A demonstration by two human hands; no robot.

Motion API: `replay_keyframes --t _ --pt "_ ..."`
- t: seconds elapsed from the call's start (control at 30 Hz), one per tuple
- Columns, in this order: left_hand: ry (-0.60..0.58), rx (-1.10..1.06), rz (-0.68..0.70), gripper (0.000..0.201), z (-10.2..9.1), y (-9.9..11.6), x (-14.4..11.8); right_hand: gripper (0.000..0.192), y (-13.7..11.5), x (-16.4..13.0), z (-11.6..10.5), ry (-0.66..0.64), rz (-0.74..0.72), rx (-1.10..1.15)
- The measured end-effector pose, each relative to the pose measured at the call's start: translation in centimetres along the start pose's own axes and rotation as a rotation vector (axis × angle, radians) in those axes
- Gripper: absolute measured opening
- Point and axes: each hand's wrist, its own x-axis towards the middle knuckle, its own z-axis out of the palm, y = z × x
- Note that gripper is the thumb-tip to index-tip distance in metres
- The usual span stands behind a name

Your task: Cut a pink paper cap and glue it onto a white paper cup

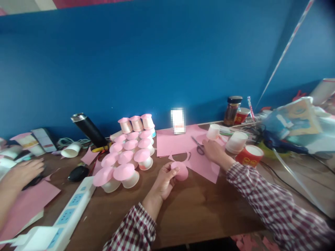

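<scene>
My left hand (166, 179) pinches a round pink paper disc (181, 171) over the front of the brown table. My right hand (214, 150) rests on the pink paper at the right, its fingers curled over one handle of the scissors (200, 149); the fingertips are partly hidden. The blades lie flat, pointing away to the left. Curved pink offcuts (171, 156) lie between my hands. Left of my left hand stand several paper cups topped with shallow pink cones (125, 170), a few of them stacked at the back.
Near my right hand stand white cups (237, 141), a red cup (250, 156) and a dark-lidded jar (232, 109). A power strip (70, 212), black mouse (77, 173) and black flask (87, 129) lie leftward. Another person's hand (23, 172) works at far left.
</scene>
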Motion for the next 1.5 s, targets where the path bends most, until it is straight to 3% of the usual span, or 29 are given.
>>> replay_keyframes --t 0.27,0.5,0.73,0.83,0.93,1.03,1.13,1.27,1.37,1.5 --pt "0.029 0.005 0.069 0.026 1.1 -0.2 0.8 0.035 -0.5 -0.8 0.9 0.093 0.014 0.02" --pt "0.107 0.04 0.023 0.04 3.1 -0.4 2.8 0.026 -0.3 -0.4 1.3 0.046 0.006 0.05" --pt "0.06 -0.028 0.032 0.031 2.1 -0.7 2.3 0.024 0.5 -0.4 1.9 0.045 0.035 0.09" --pt "0.031 -0.07 0.093 0.024 1.4 0.6 1.8 0.026 1.3 -0.2 2.2 0.105 0.061 0.28" --pt "0.086 -0.117 0.173 0.024 0.6 1.9 2.0 0.032 1.6 -0.1 2.0 0.188 0.034 0.714" --pt "0.152 -0.132 0.193 0.026 0.1 2.1 2.6 0.042 0.8 -0.7 1.2 0.035 -0.023 1.307" --pt "0.139 -0.093 0.156 0.027 0.2 1.6 2.6 0.054 -1.2 -2.1 0.4 -0.152 -0.103 1.608" --pt "0.069 -0.054 0.151 0.022 0.8 1.6 1.8 0.045 -4.4 -4.4 0.4 -0.329 -0.25 1.66" --pt "0.074 -0.041 0.188 0.022 1.0 2.1 1.4 0.042 -5.9 -5.6 0.8 -0.395 -0.269 1.655" --pt "0.131 0.019 0.202 0.023 0.8 2.6 1.4 0.043 -6.4 -5.9 0.8 -0.356 -0.347 1.567"
